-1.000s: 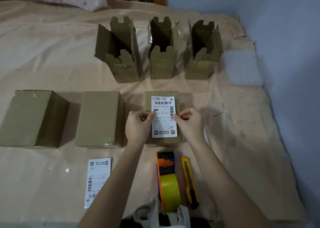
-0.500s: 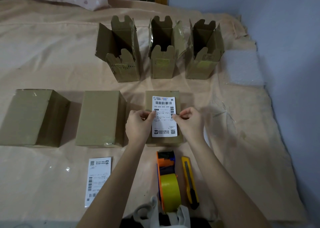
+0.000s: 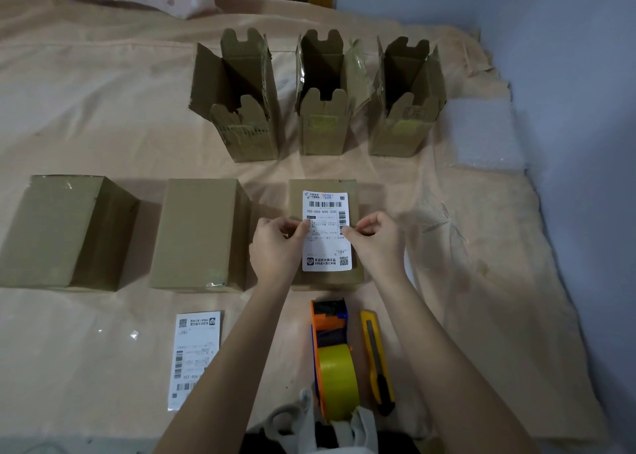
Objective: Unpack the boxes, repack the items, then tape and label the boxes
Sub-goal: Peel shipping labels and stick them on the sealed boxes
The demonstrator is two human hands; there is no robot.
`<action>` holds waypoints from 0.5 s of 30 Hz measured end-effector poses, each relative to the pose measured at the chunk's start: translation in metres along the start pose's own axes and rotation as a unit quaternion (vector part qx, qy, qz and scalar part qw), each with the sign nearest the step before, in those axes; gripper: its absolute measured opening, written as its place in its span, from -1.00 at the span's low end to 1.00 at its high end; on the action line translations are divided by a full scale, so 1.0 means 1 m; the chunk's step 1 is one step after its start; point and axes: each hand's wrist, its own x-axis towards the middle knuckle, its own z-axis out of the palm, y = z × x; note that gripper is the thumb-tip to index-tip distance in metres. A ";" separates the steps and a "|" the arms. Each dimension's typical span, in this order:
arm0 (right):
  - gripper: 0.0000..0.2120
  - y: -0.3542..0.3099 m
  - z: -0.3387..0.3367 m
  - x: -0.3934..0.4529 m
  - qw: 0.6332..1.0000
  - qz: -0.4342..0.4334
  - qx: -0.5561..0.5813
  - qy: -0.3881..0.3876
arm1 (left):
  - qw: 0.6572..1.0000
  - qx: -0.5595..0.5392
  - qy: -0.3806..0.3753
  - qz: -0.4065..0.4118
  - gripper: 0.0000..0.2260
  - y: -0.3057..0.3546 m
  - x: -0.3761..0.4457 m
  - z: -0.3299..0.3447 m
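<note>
At the centre of the head view, the left hand (image 3: 278,247) and right hand (image 3: 377,242) are pinching the opposite side edges of a white printed shipping label (image 3: 327,243), fingers curled, which is lying on the closed brown cardboard box (image 3: 323,186). Lower centre, an orange tape dispenser (image 3: 332,353) is lying just beside a yellow utility knife (image 3: 377,357).

your white shipping label (image 3: 327,231) lies flat on top of the right closed box (image 3: 325,192), barcode end away from you. two more closed boxes (image 3: 198,233) sit left of it; three open boxes (image 3: 323,126) stand upright behind; a spare label (image 3: 194,353) lies nearer you.
</note>
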 end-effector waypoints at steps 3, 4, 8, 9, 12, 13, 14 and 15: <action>-0.70 -0.001 0.000 0.000 1.000 -0.005 0.000 0.000 | 1.000 0.004 0.000 0.002 -0.85 0.001 0.000 0.000; -0.70 -0.002 0.000 -0.001 1.000 -0.006 0.002 0.001 | 1.000 0.006 0.001 0.002 -0.85 0.001 0.000 0.000; -0.70 -0.003 -0.001 -0.002 1.000 -0.005 0.001 -0.002 | 1.000 0.014 0.005 0.004 -0.86 0.001 0.000 0.001; -0.70 -0.003 -0.001 -0.002 1.000 -0.004 0.001 -0.002 | 1.000 0.015 0.007 0.004 -0.86 0.000 0.000 0.002; -0.70 -0.003 -0.001 -0.002 1.000 -0.003 -0.002 -0.004 | 1.000 0.021 0.014 0.005 -0.84 -0.001 0.001 0.003; -0.70 -0.003 -0.001 -0.001 1.000 -0.003 -0.003 -0.005 | 1.000 0.023 0.014 0.005 -0.84 -0.001 0.001 0.004; -0.70 -0.003 -0.001 -0.001 1.000 -0.003 -0.003 -0.006 | 1.000 0.024 0.014 0.005 -0.84 -0.001 0.001 0.004; -0.70 -0.003 -0.001 -0.001 1.000 -0.002 -0.002 -0.007 | 1.000 0.024 0.014 0.005 -0.84 -0.001 0.001 0.004</action>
